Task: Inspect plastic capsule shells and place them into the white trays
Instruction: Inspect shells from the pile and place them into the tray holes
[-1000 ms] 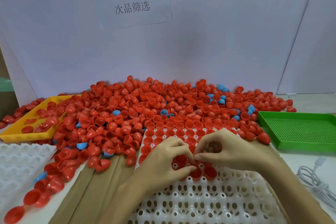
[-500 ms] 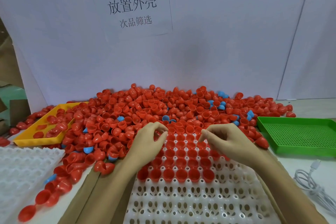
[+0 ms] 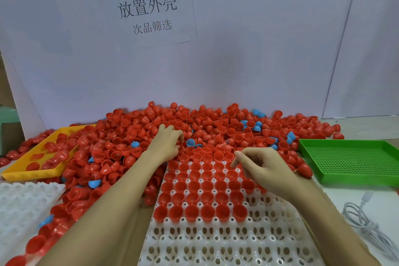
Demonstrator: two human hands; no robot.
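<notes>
Since half a second ago, left hand has reached further back into the heap of red shells, fingers curled down among them; whether it grips one cannot be told. Right hand hangs over the far right rows of the white tray, fingers loosely curled, nothing visible in them. Tray's far rows hold shells seated mouth up; near rows are open sockets. A few blue shells lie mixed in just beside the left hand. Judgement: picking step. Take one red shell only, turn it to check rim and wall, then seat it mouth up in the next free socket. Yellow tray and green tray flank the heap on the desk.
</notes>
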